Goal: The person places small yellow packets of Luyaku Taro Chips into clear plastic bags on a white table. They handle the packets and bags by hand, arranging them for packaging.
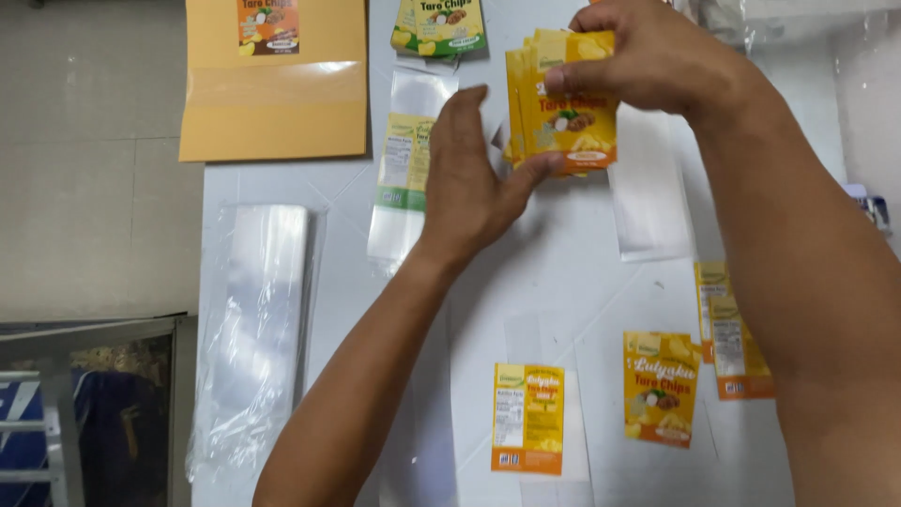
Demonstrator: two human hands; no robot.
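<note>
Both hands gripped one stack of labels (563,99) above the far middle of the table (563,263): the left hand (469,178) pinched its near edge between thumb and fingers, and the right hand (648,56) clasped its far top. At far left lay one brown envelope (272,84) with a sticker and a glossy flap. Near left sat one pile of clear bags (253,319), crinkled and shiny. Between the envelope and the left hand lay one clear sleeve (408,160) with a green-edged label inside. One green label (439,26) lay at the far edge. Four loose orange-yellow labels rested near right: back label (528,418), front label (661,385) and an overlapping pair (727,329). One white sleeve (648,188) lay under the right forearm.
</note>
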